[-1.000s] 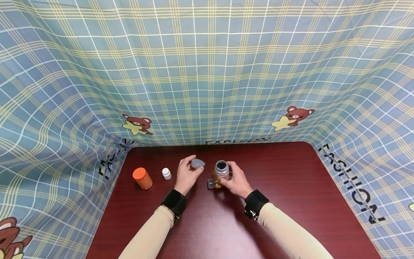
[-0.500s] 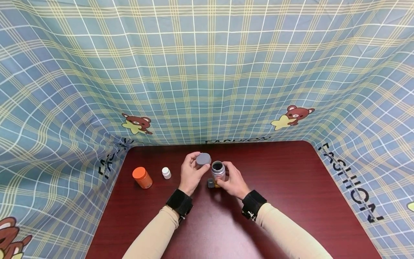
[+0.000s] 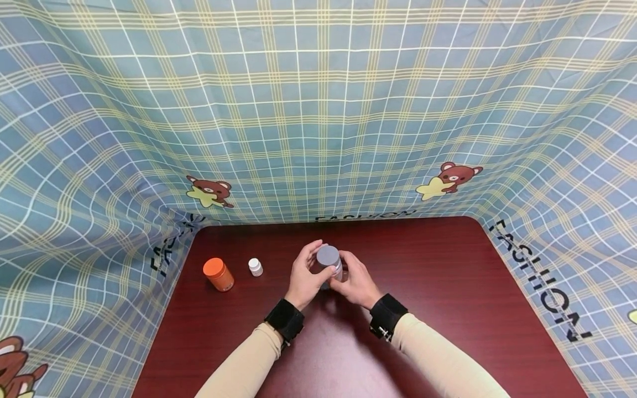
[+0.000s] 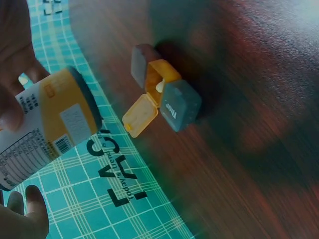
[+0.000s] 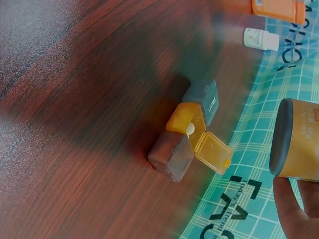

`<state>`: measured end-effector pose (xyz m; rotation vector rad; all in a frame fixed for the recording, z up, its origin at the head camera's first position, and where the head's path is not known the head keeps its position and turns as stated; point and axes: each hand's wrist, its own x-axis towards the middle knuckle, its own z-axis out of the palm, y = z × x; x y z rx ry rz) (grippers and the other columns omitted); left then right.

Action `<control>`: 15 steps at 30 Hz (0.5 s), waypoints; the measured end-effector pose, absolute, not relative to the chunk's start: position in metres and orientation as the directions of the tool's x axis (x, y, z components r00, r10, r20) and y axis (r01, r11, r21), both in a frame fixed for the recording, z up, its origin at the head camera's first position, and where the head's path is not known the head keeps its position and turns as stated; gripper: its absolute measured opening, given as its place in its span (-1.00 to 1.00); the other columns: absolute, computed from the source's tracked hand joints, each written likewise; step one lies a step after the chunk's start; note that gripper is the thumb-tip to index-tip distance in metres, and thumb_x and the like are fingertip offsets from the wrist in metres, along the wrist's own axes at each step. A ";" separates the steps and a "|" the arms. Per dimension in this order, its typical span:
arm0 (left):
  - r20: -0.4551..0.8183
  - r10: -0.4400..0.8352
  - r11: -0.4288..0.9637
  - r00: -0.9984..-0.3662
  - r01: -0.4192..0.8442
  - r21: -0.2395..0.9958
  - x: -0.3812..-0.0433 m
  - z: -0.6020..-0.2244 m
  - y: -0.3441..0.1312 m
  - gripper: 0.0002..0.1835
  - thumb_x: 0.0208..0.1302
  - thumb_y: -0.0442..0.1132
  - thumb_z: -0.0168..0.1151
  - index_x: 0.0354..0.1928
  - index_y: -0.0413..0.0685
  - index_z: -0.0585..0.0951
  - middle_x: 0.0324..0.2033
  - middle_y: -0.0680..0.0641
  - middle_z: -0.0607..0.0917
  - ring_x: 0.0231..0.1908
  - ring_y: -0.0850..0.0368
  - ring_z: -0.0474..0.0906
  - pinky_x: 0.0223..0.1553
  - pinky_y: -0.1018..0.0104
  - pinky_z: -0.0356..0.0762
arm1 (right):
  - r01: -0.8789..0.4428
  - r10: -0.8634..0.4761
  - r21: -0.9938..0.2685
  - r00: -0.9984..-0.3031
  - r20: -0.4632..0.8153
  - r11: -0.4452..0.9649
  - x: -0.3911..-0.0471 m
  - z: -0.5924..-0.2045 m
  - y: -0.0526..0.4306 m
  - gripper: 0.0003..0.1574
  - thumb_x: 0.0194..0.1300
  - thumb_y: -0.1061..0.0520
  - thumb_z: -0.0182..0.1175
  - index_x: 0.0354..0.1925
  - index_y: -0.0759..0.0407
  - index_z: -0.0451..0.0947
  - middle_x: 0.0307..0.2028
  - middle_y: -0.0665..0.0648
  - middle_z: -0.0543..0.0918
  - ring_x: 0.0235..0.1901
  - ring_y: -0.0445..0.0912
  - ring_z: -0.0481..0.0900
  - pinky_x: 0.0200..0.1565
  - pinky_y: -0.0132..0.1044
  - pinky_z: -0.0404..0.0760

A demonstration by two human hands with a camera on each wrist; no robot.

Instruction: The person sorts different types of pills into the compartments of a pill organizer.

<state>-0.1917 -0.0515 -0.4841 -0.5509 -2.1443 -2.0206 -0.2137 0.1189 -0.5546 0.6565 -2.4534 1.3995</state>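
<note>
head view: left grip (image 3: 306,281) pinches the grey lid (image 3: 328,255) at the bottle's (image 5: 303,139) mouth, the right grip (image 3: 359,284) holding the bottle over the table's (image 3: 423,260) far half; a tablet (image 5: 190,128) already lies in the pill box (image 4: 168,72); its yellow flap (image 5: 214,153), open, seemingly remains; lid tightness unclear.

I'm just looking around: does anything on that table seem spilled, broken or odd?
Nothing looks spilled or damaged. One thing stands out: on the pill box, the yellow middle compartment has its lid open, with what looks like a white pill inside, while the outer compartments look shut.
</note>
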 end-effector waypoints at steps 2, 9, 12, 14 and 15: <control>0.347 0.173 0.025 -0.922 0.356 0.934 -0.191 -0.486 -0.052 -0.33 0.04 -0.53 0.35 0.25 -0.35 0.35 0.13 -0.39 0.50 0.17 -0.24 0.41 0.17 -0.14 0.31 | -0.492 -0.264 -0.751 -0.870 0.416 0.440 -0.213 -0.554 0.118 -0.27 -0.05 0.20 0.40 0.13 0.13 0.40 -0.03 0.05 0.52 -0.07 -0.12 0.53 -0.09 -0.14 0.62; 0.334 0.141 0.075 -0.932 0.347 0.935 -0.189 -0.486 -0.052 -0.30 0.00 -0.51 0.39 0.25 -0.34 0.36 0.08 -0.41 0.52 0.12 -0.26 0.44 0.18 -0.12 0.32 | -0.501 -0.262 -0.747 -0.865 0.427 0.436 -0.212 -0.555 0.116 -0.26 -0.07 0.21 0.40 0.12 0.12 0.40 -0.04 0.04 0.52 -0.08 -0.12 0.53 -0.10 -0.22 0.61; 0.329 0.092 0.137 -0.940 0.340 0.931 -0.189 -0.485 -0.049 -0.29 -0.05 -0.48 0.44 0.22 -0.29 0.40 0.02 -0.38 0.51 0.05 -0.25 0.46 0.12 -0.04 0.38 | -0.521 -0.265 -0.725 -0.853 0.449 0.450 -0.212 -0.556 0.114 -0.25 -0.10 0.19 0.42 0.11 0.14 0.41 -0.05 0.05 0.53 -0.08 -0.11 0.53 -0.10 -0.18 0.61; 0.333 0.062 0.175 -0.941 0.339 0.924 -0.188 -0.485 -0.047 -0.28 -0.09 -0.46 0.48 0.20 -0.27 0.42 -0.04 -0.38 0.47 -0.02 -0.25 0.44 0.05 0.07 0.43 | -0.528 -0.270 -0.708 -0.849 0.454 0.469 -0.211 -0.556 0.112 -0.24 -0.12 0.16 0.43 0.11 0.14 0.42 -0.04 0.05 0.54 -0.07 -0.12 0.52 -0.07 -0.18 0.58; 0.338 0.053 0.185 -0.939 0.342 0.921 -0.188 -0.485 -0.046 -0.27 -0.11 -0.46 0.49 0.19 -0.28 0.42 -0.06 -0.38 0.44 -0.05 -0.26 0.42 0.01 0.11 0.44 | -0.529 -0.272 -0.703 -0.848 0.455 0.475 -0.211 -0.557 0.112 -0.23 -0.13 0.15 0.44 0.11 0.14 0.42 -0.04 0.05 0.55 -0.06 -0.13 0.52 -0.06 -0.19 0.57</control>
